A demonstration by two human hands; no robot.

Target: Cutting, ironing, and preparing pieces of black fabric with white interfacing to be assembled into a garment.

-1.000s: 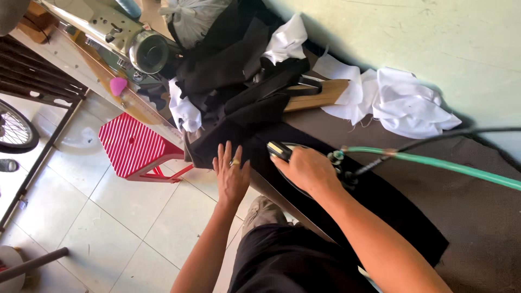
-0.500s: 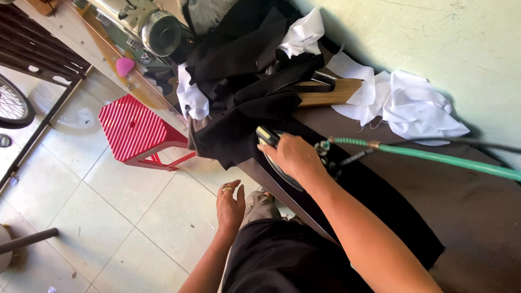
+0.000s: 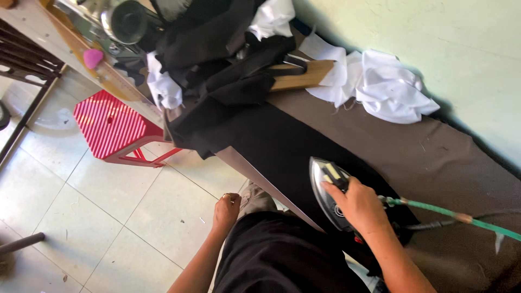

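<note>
My right hand [image 3: 359, 203] grips the handle of a steel iron [image 3: 325, 187] that rests on a long black cloth [image 3: 282, 144] spread along the brown ironing table [image 3: 434, 157]. A green hose and a dark cord [image 3: 450, 217] trail from the iron to the right. My left hand [image 3: 226, 210] hangs off the table's front edge above the floor, fingers curled in with nothing seen in them.
A heap of black and white cloth [image 3: 217, 49] and a wooden block [image 3: 301, 76] lie at the table's far end. White cloth [image 3: 391, 89] sits by the green wall. A red plastic stool [image 3: 111, 127] stands on the tiled floor beside a sewing machine bench [image 3: 119, 21].
My left hand has come off the black cloth and dropped below the table edge. The right hand has drawn the iron back along the cloth toward me.
</note>
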